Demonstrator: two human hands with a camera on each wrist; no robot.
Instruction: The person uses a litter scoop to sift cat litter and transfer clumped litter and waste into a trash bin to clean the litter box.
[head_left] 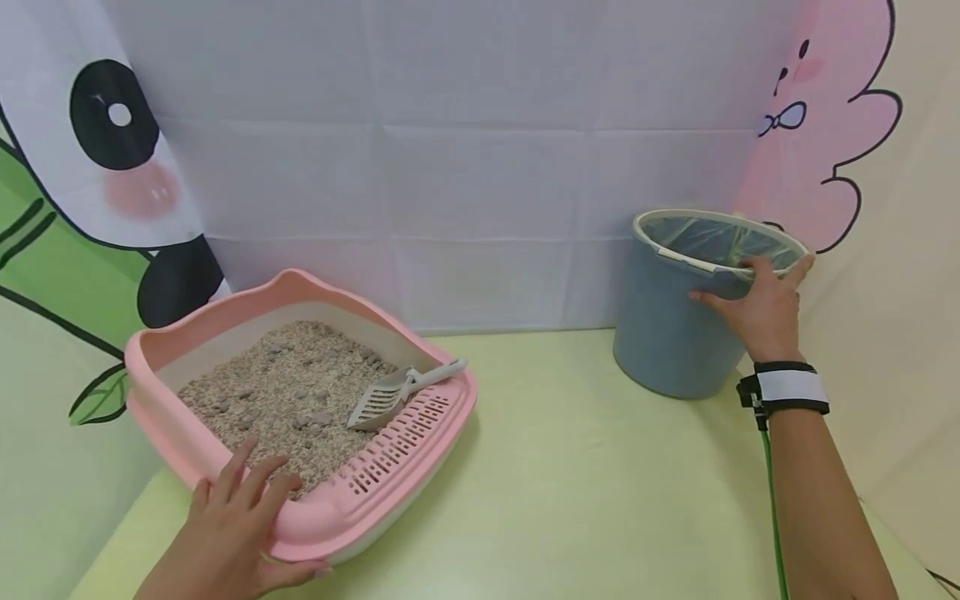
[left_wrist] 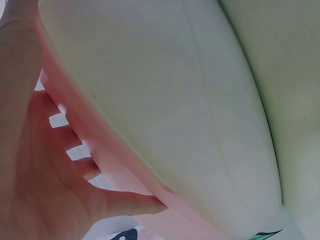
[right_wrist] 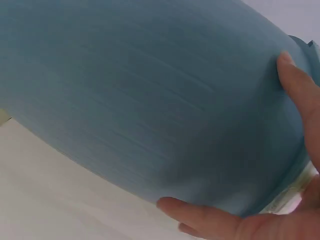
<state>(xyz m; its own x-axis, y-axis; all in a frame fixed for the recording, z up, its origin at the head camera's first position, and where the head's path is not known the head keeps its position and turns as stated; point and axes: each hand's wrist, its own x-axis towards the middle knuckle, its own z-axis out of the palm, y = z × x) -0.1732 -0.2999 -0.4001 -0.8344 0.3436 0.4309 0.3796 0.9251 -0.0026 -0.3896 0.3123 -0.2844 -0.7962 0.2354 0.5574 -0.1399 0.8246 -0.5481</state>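
A pink-rimmed litter box (head_left: 322, 521) with a pale base stands at the left, holding sandy, clumped litter (head_left: 285, 375). My left hand (head_left: 225, 525) grips its near left rim, fingers over the edge. In the left wrist view, the thumb of this left hand (left_wrist: 50, 185) lies along the underside of the pink rim (left_wrist: 115, 145). A grey slotted scoop (head_left: 386, 398) leans on the perforated ledge, its head in the litter. At the right, my right hand (head_left: 768, 312) holds the rim of a blue-grey trash can (head_left: 667, 325). Spread digits of the right hand (right_wrist: 290, 215) show around the can (right_wrist: 150, 100).
A clear plastic liner (head_left: 712, 237) hangs inside the can under a cream ring. Both containers stand on a pale yellow-green tabletop (head_left: 555, 467). Behind them hangs a cartoon-printed cloth (head_left: 480, 183). A green cable (head_left: 772, 500) runs from the right wrist band.
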